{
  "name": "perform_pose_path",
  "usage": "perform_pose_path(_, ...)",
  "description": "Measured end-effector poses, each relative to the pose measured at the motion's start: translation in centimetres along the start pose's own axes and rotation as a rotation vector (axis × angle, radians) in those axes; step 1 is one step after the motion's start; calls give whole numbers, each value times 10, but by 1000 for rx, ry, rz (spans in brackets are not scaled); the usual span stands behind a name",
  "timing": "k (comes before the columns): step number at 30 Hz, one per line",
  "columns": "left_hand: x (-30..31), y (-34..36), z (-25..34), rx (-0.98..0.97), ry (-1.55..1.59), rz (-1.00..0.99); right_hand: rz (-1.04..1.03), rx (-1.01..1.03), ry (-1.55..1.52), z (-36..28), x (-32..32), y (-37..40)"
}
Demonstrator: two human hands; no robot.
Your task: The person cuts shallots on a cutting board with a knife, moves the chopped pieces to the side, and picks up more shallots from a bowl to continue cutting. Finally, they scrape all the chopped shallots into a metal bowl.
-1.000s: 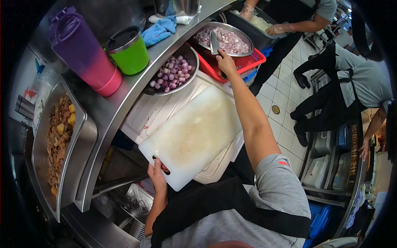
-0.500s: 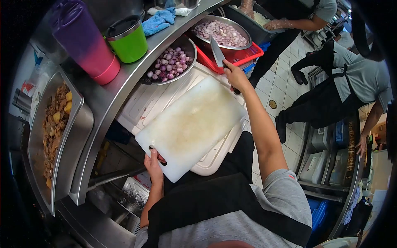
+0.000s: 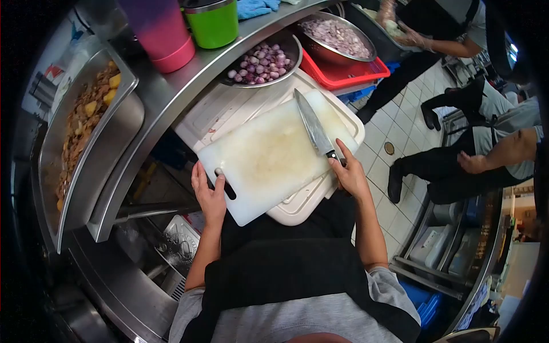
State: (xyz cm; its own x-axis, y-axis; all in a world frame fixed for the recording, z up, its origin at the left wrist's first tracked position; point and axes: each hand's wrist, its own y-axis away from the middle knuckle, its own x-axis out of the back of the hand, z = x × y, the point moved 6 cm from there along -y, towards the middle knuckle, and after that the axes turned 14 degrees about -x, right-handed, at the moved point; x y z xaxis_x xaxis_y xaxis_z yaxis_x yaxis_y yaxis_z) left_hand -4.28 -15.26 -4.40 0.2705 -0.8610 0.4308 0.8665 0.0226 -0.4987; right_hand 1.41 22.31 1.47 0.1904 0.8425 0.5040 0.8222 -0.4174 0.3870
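- White plastic gives the cutting board (image 3: 269, 157) its worn surface; it lies askew in front of the person, across a pale lid (image 3: 297, 208), its near-left end jutting past the lid.
- Left hand (image 3: 210, 197) grips that end, thumb beside the handle slot.
- Right hand (image 3: 350, 174) is closed around the handle of the knife (image 3: 311, 126) at the board's right edge; the blade lies over the board, tip pointing away. How firmly the fingers wrap the handle is hidden.
- My worry: pressure on the jutting end could tip or skid the board, and a loosely held knife could slide with it.
- Off to the left, a deep steel pan (image 3: 117, 137) holds cooked brown food with yellow chunks; a bump could spill it.
- Past the board, a metal bowl (image 3: 298, 52) holds whole purple shallots.
- Beside it, another bowl (image 3: 374, 55) of chopped shallots sits in a red basket (image 3: 320, 75), tilted, so a knock might shed pieces.
- Farther, a co-worker's gloved hands (image 3: 413, 38) work at a dark tub (image 3: 367, 21) of pale pieces.
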Motion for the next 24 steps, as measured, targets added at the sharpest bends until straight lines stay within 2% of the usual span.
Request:
perform_pose_path(3,1,-12,12,-29,-129,-87,-10,75,27,-2,-2,-16)
perform_pose_path(5,5,-16,13,-43,-180,-122,0,40,-42,-21,4,-21)
perform_pose_path(7,5,-25,25,-104,-394,-216,-14,24,-103,-33,4,-37)
perform_pose_path(8,5,-33,33,-108,-394,-207,77,89,-51,-32,5,-51)
perform_pose_path(10,6,-54,75,-315,-368,-89,239,178,51,-30,5,-67)
perform_pose_path(11,3,-67,88,-321,-375,-80,238,189,45,-28,4,-69)
perform_pose_path(13,-17,-105,120,-508,-155,-191,304,216,89,-31,3,-65)
perform_pose_path(15,-45,-151,140,-678,-112,-195,324,250,55,-27,1,-67)
perform_pose_path(17,-93,-188,145,-646,-60,-394,299,233,-7,-25,1,-64)
perform_pose_path(19,-144,-232,136,-802,-34,-426,325,258,-30,-18,1,-66)
perform_pose_path(21,-192,-273,117,-654,-210,-566,358,293,-28,-18,2,-63)
perform_pose_path(23,-228,-296,93,-331,-145,-817,345,302,-33,-20,3,-60)
perform_pose_path(24,-244,-304,77,-416,-273,-858,330,287,-32,-22,4,-60)
